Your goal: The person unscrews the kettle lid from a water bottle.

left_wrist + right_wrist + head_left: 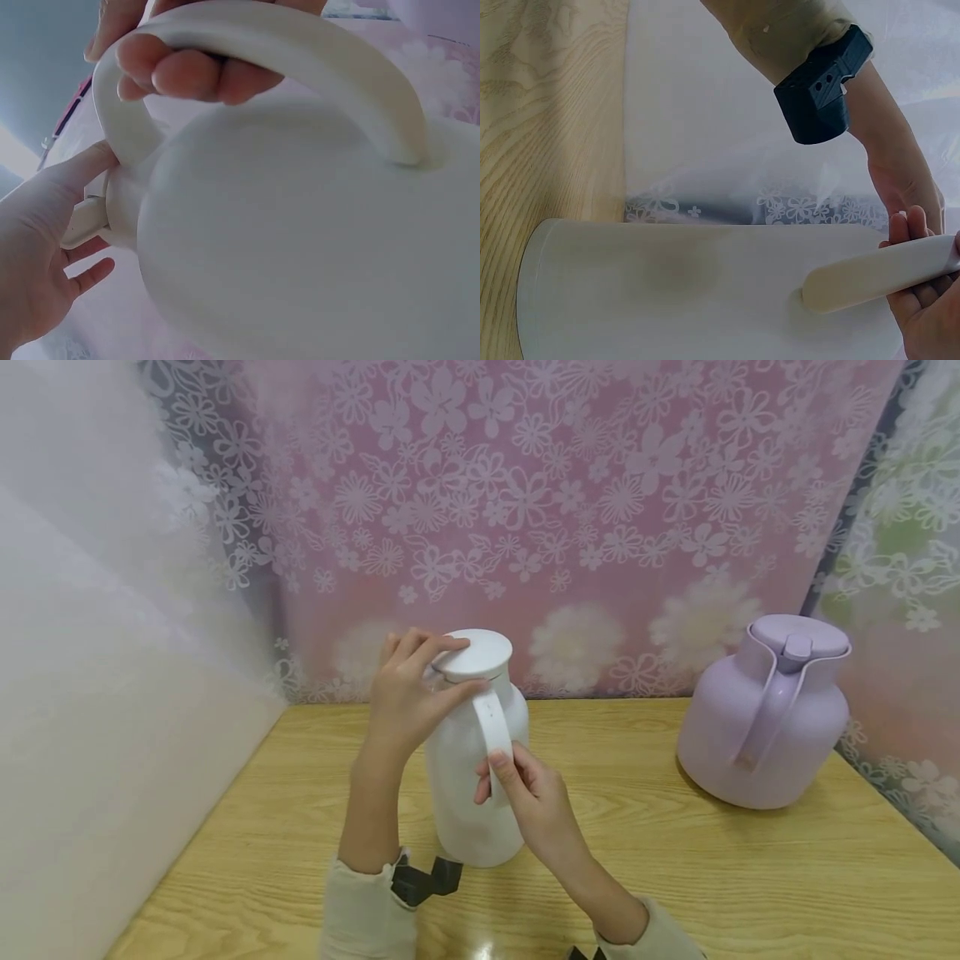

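Observation:
A white vacuum jug (465,802) stands upright on the wooden table, its round white lid (486,652) on top. My left hand (401,693) holds the lid from the left, one finger lying over its top. In the left wrist view, the thumb of the left hand (37,247) touches the upper end of the white handle (330,67). On the near right side, my right hand (546,806) grips the handle (492,718), its fingers curled round it. The right wrist view has the lower handle end (855,281) beside the jug's smooth body (667,285).
A lilac jug (765,743) with a lid and handle stands at the right of the table (622,868). Behind the table hangs a pink flowered cloth (480,527). A pale wall (127,652) borders the left side. A black device (817,97) is strapped on the left wrist.

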Demonstrator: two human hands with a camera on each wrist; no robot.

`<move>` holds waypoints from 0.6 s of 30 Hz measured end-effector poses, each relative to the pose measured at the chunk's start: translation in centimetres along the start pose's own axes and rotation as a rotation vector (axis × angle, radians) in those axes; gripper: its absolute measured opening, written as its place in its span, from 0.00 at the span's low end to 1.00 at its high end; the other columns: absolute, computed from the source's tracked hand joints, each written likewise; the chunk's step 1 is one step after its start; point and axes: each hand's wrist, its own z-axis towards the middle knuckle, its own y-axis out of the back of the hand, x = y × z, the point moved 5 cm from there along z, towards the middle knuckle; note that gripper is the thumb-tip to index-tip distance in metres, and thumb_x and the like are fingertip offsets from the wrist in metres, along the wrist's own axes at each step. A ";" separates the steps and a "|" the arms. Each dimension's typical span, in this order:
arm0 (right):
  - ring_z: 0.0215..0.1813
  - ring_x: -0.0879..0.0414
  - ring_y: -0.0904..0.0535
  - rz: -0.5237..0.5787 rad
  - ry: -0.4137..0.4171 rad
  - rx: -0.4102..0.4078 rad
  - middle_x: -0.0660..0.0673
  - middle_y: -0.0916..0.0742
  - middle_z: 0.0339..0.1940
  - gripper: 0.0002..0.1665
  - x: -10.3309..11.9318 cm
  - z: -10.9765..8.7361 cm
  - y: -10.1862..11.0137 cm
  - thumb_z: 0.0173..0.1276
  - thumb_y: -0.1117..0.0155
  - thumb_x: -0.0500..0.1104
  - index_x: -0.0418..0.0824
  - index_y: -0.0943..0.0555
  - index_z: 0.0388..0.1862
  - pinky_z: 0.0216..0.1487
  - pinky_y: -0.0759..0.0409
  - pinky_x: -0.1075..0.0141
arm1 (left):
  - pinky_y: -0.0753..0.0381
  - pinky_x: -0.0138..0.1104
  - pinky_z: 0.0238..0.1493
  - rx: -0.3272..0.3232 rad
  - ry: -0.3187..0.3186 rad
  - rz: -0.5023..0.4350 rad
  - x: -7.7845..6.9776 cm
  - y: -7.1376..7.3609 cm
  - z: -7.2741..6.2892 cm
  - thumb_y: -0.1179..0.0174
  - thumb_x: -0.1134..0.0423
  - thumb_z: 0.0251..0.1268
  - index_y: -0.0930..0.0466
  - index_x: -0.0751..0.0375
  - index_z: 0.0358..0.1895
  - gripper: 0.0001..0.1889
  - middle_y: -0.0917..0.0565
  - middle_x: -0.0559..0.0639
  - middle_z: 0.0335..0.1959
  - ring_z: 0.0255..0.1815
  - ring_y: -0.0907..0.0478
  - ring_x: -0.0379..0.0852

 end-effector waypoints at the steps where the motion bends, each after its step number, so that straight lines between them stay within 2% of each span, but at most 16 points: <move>1: 0.32 0.54 0.23 0.000 0.000 0.000 0.50 0.17 0.22 0.13 0.0 0.0 0.0 0.74 0.54 0.41 0.41 0.23 0.34 0.36 0.26 0.58 | 0.34 0.36 0.36 -0.003 0.003 0.018 -0.1 0.0 0.1 0.24 0.52 0.37 0.17 0.56 0.42 0.24 0.25 0.48 0.34 0.37 0.36 0.47; 7: 0.32 0.54 0.23 0.005 0.000 -0.006 0.51 0.18 0.21 0.13 0.0 0.0 0.1 0.74 0.54 0.41 0.41 0.23 0.34 0.36 0.26 0.61 | 0.35 0.36 0.33 -0.010 -0.016 0.089 -0.7 -0.2 0.4 0.25 0.49 0.36 0.17 0.56 0.40 0.25 0.26 0.49 0.32 0.34 0.37 0.48; 10: 0.31 0.54 0.23 0.008 0.006 -0.009 0.50 0.18 0.21 0.13 -0.1 0.0 0.2 0.74 0.54 0.41 0.40 0.23 0.33 0.35 0.27 0.62 | 0.35 0.36 0.35 0.001 -0.013 0.060 -0.5 -0.2 0.3 0.25 0.50 0.38 0.17 0.56 0.41 0.23 0.26 0.49 0.33 0.35 0.37 0.47; 14: 0.31 0.53 0.23 0.017 0.008 -0.008 0.49 0.18 0.21 0.13 -0.1 0.0 0.0 0.74 0.54 0.41 0.40 0.24 0.33 0.34 0.27 0.60 | 0.33 0.38 0.43 0.031 0.015 -0.105 0.7 -0.2 -0.3 0.28 0.55 0.45 0.18 0.56 0.44 0.20 0.24 0.47 0.41 0.44 0.35 0.45; 18: 0.31 0.53 0.22 0.022 0.011 -0.002 0.47 0.18 0.21 0.13 -0.1 0.0 -0.1 0.74 0.54 0.41 0.40 0.24 0.33 0.35 0.26 0.58 | 0.36 0.40 0.57 0.040 0.010 -0.326 2.0 -0.2 -1.1 0.30 0.68 0.49 0.21 0.62 0.48 0.19 0.23 0.50 0.51 0.58 0.33 0.47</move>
